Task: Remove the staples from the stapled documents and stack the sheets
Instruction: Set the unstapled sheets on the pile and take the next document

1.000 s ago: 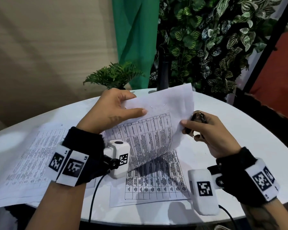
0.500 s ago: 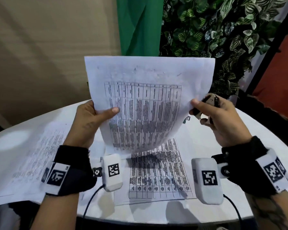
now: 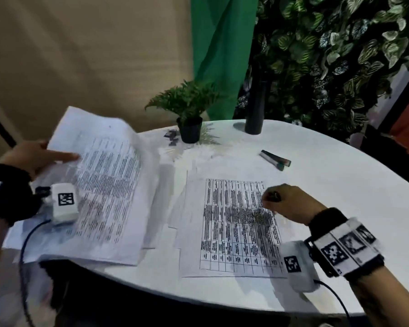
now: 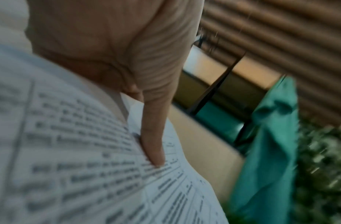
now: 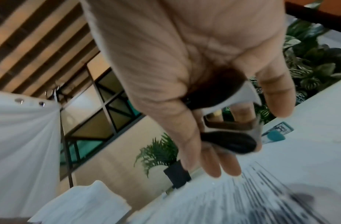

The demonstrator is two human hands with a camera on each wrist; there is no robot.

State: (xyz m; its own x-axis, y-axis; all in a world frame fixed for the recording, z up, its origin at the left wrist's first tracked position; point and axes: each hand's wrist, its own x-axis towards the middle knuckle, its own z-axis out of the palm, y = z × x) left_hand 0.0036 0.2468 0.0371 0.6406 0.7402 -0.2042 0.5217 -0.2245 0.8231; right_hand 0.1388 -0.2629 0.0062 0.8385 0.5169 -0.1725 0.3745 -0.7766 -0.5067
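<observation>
Two hands (image 3: 33, 156) (image 3: 291, 204), one staple remover (image 5: 228, 141), one stapler (image 3: 275, 159), one potted fern (image 3: 187, 107), possibly two paper stacks (image 3: 99, 185) (image 3: 234, 227).

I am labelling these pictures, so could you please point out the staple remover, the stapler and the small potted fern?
staple remover (image 5: 228, 142), right wrist view, lower black handle.
stapler (image 3: 275, 158), head view, mid body.
potted fern (image 3: 189, 132), head view, black pot.

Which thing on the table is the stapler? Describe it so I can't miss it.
On the round white table, look toward the far side, right of the small potted fern and the black post. The stapler lies flat beyond the printed sheet: a slim dark bar with a teal end.
</observation>
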